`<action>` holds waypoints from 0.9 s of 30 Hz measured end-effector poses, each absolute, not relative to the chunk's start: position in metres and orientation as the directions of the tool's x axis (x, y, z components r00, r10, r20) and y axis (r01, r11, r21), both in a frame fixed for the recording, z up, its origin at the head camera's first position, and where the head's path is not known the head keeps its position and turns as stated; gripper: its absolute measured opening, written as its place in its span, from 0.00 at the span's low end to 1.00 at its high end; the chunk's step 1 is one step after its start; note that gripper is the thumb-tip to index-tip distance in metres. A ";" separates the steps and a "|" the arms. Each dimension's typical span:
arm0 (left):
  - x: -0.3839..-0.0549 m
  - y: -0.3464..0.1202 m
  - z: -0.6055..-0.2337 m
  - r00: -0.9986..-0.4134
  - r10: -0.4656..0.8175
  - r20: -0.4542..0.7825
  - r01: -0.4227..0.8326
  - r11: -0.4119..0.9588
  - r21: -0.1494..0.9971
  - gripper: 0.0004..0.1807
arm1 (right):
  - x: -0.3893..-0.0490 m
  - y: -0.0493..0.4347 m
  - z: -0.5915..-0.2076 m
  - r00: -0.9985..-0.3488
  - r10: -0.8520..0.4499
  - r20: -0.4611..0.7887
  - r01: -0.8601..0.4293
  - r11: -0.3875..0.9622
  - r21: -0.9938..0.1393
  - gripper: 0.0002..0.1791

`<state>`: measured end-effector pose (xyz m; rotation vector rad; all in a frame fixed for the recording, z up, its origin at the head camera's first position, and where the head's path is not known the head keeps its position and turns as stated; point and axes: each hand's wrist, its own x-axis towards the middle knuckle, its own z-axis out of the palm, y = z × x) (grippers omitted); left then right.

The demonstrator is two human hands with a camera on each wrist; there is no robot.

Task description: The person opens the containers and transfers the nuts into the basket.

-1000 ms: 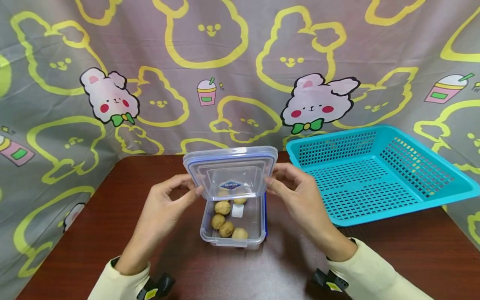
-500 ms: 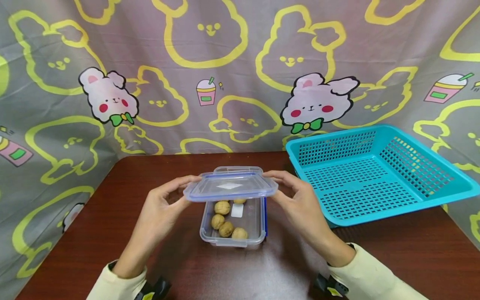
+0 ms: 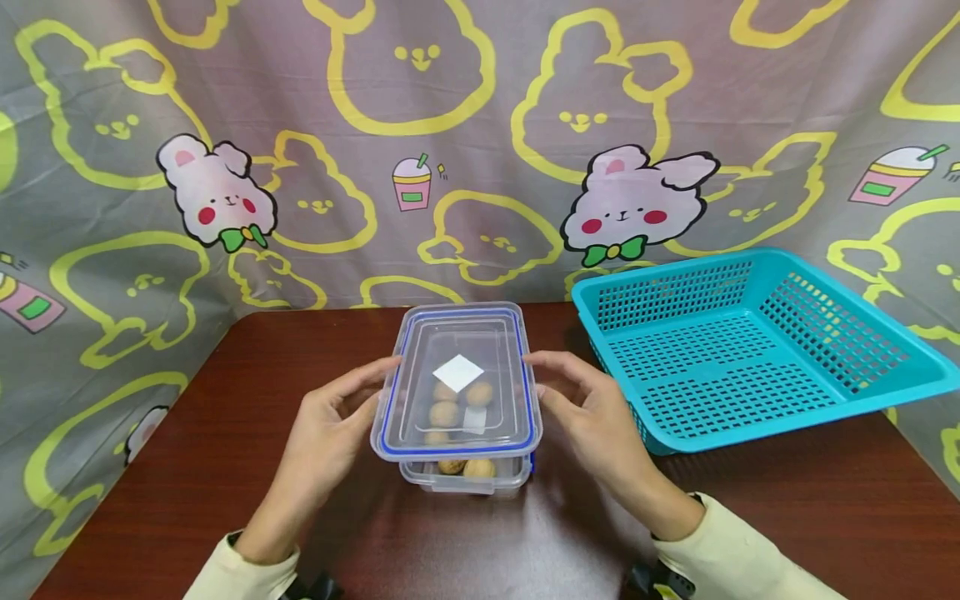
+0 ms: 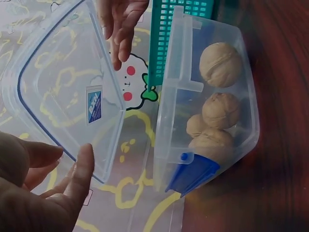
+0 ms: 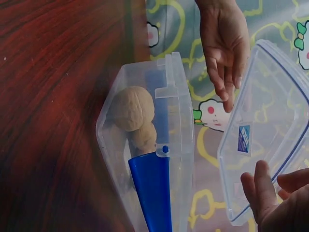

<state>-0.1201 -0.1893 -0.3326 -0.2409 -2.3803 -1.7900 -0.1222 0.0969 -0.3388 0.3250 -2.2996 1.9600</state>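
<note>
A clear plastic lid (image 3: 420,400) with a blue seal and a white label is held above the walnut box, apart from it and with its top face toward the head camera. My left hand (image 3: 326,437) holds the lid's left edge between fingers and thumb; my right hand (image 3: 596,417) holds the right edge the same way. Beneath, a clear food container (image 3: 517,475) stands on the table, with a blue side latch (image 4: 195,174) hanging outward. Several walnuts (image 5: 133,108) lie inside it, partly seen through the lid in the head view.
A turquoise perforated basket (image 3: 750,425) stands at the right, close beyond my right hand. The dark wooden table (image 3: 225,400) meets a cartoon-patterned cloth (image 3: 480,167) at the back.
Between both hands, the lid has turned from underside showing, through nearly edge-on, to top face showing. It now covers most of the container in the head view. The container has stayed put.
</note>
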 end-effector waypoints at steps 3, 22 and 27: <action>-0.120 -0.189 -0.335 -0.980 0.034 0.194 0.196 0.250 0.948 0.19 | -0.122 0.096 -0.339 -0.976 -0.095 0.196 -0.207 0.126 -0.970 0.17; -0.114 -0.206 -0.336 -0.998 0.016 0.059 0.062 0.246 0.967 0.21 | -0.126 0.074 -0.346 -0.985 -0.163 0.063 -0.064 0.003 -0.998 0.30; -0.112 -0.222 -0.335 -0.999 0.037 -0.001 0.009 0.263 0.965 0.26 | -0.127 0.061 -0.345 -0.981 -0.191 0.042 -0.035 -0.040 -0.999 0.35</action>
